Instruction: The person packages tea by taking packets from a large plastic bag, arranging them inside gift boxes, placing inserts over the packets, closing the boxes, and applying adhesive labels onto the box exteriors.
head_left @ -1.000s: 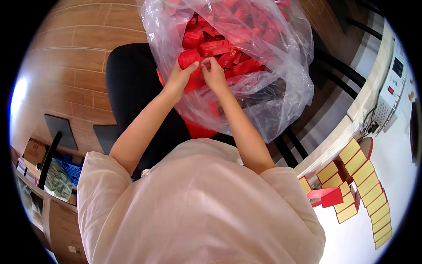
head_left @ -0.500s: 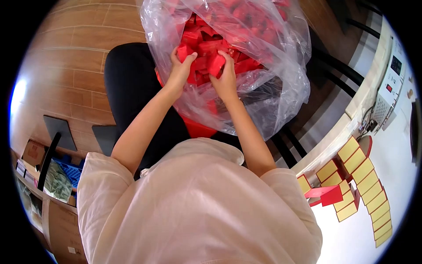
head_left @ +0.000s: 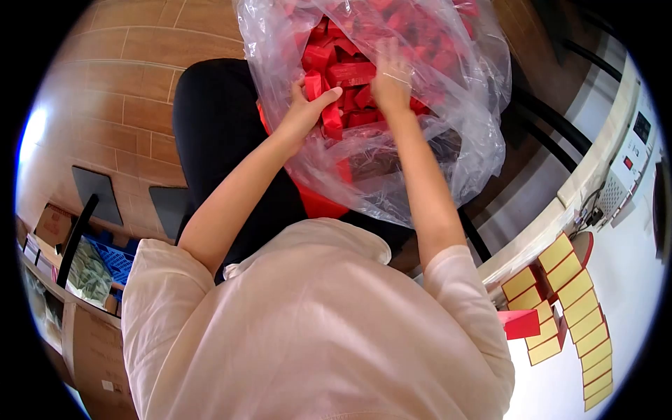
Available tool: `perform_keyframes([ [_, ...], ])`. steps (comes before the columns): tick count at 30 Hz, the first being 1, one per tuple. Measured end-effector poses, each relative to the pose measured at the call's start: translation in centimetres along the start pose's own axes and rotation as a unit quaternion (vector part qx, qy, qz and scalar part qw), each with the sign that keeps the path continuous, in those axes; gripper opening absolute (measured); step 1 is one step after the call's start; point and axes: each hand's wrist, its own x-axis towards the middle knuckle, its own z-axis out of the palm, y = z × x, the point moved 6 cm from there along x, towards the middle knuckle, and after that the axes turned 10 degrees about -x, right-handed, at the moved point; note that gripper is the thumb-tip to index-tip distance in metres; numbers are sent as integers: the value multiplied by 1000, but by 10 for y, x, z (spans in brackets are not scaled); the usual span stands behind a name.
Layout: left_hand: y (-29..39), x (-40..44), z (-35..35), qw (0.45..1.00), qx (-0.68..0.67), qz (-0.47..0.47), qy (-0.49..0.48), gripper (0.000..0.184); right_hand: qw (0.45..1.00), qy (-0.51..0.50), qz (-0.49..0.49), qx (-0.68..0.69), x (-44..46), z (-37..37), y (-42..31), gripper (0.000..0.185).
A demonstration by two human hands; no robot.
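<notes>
Left hand (head_left: 306,119) pinches a red packet (head_left: 313,85); can't tell right hand's (head_left: 392,87) grip. The bag's (head_left: 262,52) floppy left edge could snag fingers.

"What's on the white table (head_left: 630,280)?"

"A long, curving row of yellow-faced boxes with red edges (head_left: 582,308), and a shorter group (head_left: 542,332) just beside it, toward the wearer."

"And the red box (head_left: 521,324)?"

"Next to the shorter group, on its near side. Farther up the table is a white appliance with a control panel (head_left: 625,164), dark cables (head_left: 589,210) beside it."

"The floor?"

"Brown, wood-look planks (head_left: 105,98). Two dark flat plates (head_left: 98,194) seem to lie on it, though the lens bends that side."
</notes>
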Motion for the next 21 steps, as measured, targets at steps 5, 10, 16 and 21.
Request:
perform_keyframes([
  [5, -5, 8, -5, 1000, 18, -13, 22, 81, 983, -95, -34, -151, 19, 46, 47, 47],
  [10, -6, 7, -3, 1000, -10, -24, 11, 77, 975, -179, -86, -97, 5, 37, 28, 40],
  [16, -13, 8, -6, 999, -26, -31, 14, 64, 962, 61, 59, 258, -42, -40, -28, 32],
  [21, -20, 14, -6, 997, -34, -33, -68, 78, 921, 170, 113, 331, -73, -113, -74, 26],
])
